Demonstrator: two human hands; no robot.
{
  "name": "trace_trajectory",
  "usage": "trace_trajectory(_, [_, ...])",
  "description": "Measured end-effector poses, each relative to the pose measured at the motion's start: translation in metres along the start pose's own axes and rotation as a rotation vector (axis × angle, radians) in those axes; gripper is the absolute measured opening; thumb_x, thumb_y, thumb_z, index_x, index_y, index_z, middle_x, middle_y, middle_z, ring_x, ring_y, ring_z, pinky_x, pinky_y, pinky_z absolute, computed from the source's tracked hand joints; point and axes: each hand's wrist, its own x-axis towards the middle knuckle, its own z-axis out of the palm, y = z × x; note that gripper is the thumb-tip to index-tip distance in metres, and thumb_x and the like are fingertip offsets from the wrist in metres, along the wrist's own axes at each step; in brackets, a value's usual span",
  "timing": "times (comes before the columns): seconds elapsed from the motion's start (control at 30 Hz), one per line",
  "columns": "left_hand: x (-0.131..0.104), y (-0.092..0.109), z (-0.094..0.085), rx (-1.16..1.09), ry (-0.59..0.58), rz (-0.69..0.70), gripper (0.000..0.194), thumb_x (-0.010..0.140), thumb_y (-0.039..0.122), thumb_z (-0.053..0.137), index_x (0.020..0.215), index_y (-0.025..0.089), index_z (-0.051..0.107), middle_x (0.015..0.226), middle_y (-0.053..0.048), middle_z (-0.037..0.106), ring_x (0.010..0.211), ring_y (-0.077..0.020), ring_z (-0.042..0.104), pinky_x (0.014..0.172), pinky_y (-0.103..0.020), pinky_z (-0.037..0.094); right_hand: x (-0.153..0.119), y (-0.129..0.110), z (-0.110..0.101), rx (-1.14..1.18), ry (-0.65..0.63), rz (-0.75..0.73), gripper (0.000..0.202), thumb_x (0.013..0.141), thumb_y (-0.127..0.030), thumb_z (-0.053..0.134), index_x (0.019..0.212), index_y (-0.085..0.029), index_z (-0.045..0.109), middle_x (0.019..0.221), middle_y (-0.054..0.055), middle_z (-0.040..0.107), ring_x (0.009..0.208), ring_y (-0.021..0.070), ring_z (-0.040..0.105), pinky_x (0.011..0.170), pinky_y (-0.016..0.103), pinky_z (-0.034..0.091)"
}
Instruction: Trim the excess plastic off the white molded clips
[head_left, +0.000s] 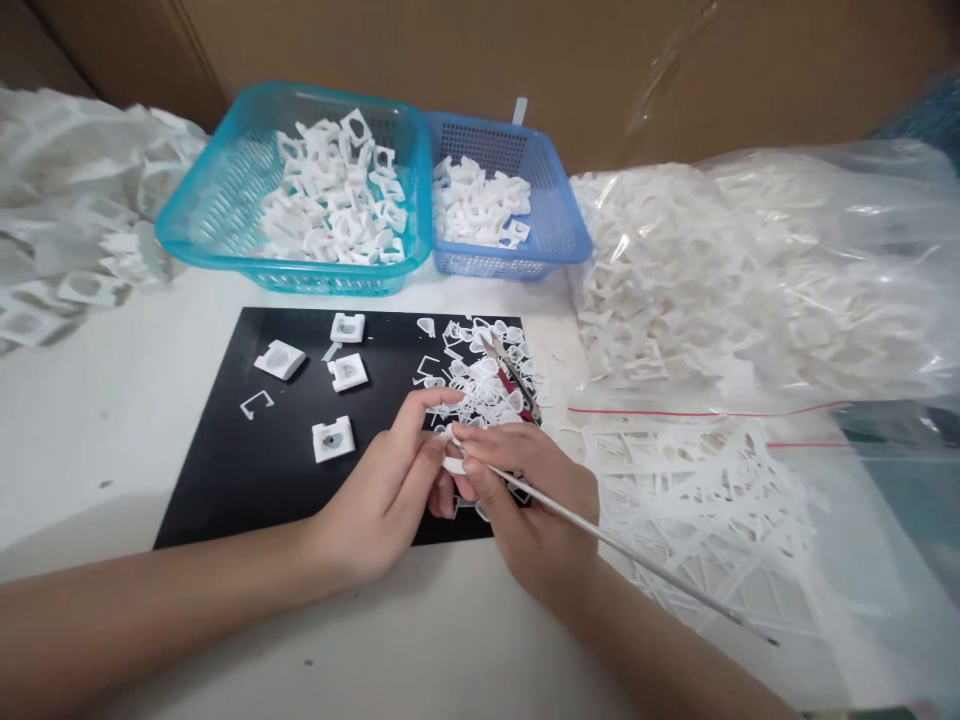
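Above the flat black rectangular mat (255,480), the bare left hand (379,490), pinching the work, should brace it firmly while the bare right hand (547,500), gripping the long thin silvery metal rod (615,543), guides it lightly at the small white plastic piece (454,465) between both hands

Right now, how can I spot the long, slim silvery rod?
Find the flat black mat. At its near right edge, the person's right hand holds the slim silvery rod. Unlike the small white plastic scraps nearby, it is long and straight.
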Motion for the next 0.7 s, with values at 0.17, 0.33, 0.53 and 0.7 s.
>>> trace_trajectory(0.17, [-0.001, 0.0, 0.0, -0.022, 0.009, -0.006, 0.026, 0.101, 0.025, 0.026, 0.126, 0.022, 0.032, 0.063, 0.007, 0.055, 0.058, -0.0121, 0.058, 0.058, -0.023, 0.048, -0.002, 0.003, 0.0, -0.029, -0.018, -0.007, 0.022, 0.082, 0.0, 0.06, 0.095, -0.017, 0.066, 0.088, 0.007, 0.077, 0.084, 0.0163, 0.072, 0.073, 0.03, 0.058])
trace_trajectory(0.33, [-0.001, -0.001, 0.0, -0.023, 0.004, -0.006, 0.026, 0.101, 0.023, 0.026, 0.127, 0.023, 0.032, 0.063, 0.008, 0.054, 0.058, -0.0112, 0.058, 0.058, -0.022, 0.049, -0.001, 0.0, 0.0, -0.127, -0.073, -0.027, 0.024, 0.084, -0.002, 0.058, 0.099, -0.02, 0.064, 0.09, 0.005, 0.077, 0.087, 0.0157, 0.071, 0.073, 0.029, 0.059])
trace_trajectory(0.53, [-0.002, -0.003, -0.001, 0.009, -0.044, 0.03, 0.031, 0.101, 0.023, 0.025, 0.132, 0.023, 0.031, 0.064, 0.007, 0.053, 0.06, -0.0106, 0.057, 0.06, -0.021, 0.048, -0.002, 0.003, 0.001, -0.26, -0.083, -0.134, 0.021, 0.085, -0.001, 0.056, 0.094, -0.019, 0.063, 0.091, 0.009, 0.076, 0.084, 0.0174, 0.071, 0.073, 0.03, 0.058])
trace_trajectory(0.7, [-0.001, -0.003, -0.003, 0.004, -0.07, 0.036, 0.034, 0.102, 0.024, 0.025, 0.134, 0.022, 0.032, 0.065, 0.006, 0.056, 0.058, -0.0106, 0.056, 0.059, -0.022, 0.048, -0.012, 0.013, 0.003, -0.353, -0.091, -0.239, 0.02, 0.087, -0.006, 0.055, 0.1, -0.018, 0.063, 0.095, 0.011, 0.075, 0.071, 0.0169, 0.068, 0.064, 0.029, 0.057])
